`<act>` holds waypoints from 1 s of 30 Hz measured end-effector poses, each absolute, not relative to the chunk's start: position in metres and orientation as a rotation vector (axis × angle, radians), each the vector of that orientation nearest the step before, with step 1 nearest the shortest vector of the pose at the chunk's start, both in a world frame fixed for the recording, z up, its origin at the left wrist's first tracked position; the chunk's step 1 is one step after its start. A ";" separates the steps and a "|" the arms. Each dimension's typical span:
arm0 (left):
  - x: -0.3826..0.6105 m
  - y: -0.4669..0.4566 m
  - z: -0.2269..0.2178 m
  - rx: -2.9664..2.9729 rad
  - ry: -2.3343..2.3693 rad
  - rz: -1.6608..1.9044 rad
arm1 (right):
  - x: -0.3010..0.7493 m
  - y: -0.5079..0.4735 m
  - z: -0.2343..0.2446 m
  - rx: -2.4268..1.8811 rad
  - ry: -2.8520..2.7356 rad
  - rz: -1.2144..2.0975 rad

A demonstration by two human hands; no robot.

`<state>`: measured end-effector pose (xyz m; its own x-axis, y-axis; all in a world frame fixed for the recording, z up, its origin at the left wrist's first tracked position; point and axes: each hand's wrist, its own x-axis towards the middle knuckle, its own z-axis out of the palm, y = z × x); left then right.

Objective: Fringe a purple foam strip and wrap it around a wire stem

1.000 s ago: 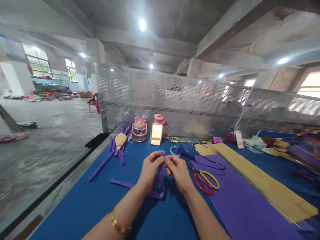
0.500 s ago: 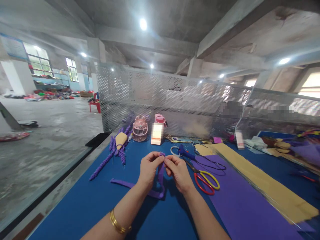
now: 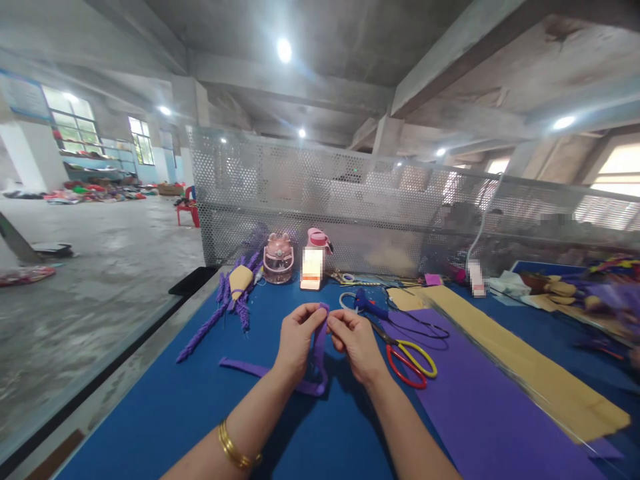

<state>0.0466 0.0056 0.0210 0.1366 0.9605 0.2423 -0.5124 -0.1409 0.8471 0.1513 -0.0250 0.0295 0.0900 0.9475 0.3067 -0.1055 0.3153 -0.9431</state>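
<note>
L hand [image 3: 297, 337] pinches the upper end of a purple strip [image 3: 320, 343] btwn thumb & index. R hand [image 3: 356, 337] has its fingertips bunched right at the strip's edge; can't tell if they grip it too. Strip hangs below the fingers, bends at the table [image 3: 200, 427], then runs L, partly behind the L forearm.

Risks, my guess: narrow pinch, so strip could slip or twist if L thumb eases; forearm could drag the loose tail. R elbow swinging out might catch the scissors [image 3: 395, 343], lying v. near; same for the blue tool w/ cord [image 3: 371, 307] (glue gun, prob.).

Containers, further out: pink jar-type bottle [image 3: 278, 260], clear body, contents unclear; 2nd pink bottle [image 3: 320, 238] behind the phone [image 3: 313, 267], opaque, can't see in. Both upright, well apart from hands.
</note>
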 end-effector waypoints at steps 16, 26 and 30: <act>0.043 -0.002 0.032 1.085 0.613 1.413 | 0.146 -0.032 0.035 -0.872 -1.194 1.021; 0.042 -0.003 0.034 1.116 0.664 1.461 | 0.145 -0.030 0.032 -0.877 -1.176 1.025; 0.042 -0.003 0.034 1.118 0.679 1.458 | 0.144 -0.029 0.032 -0.881 -1.152 1.024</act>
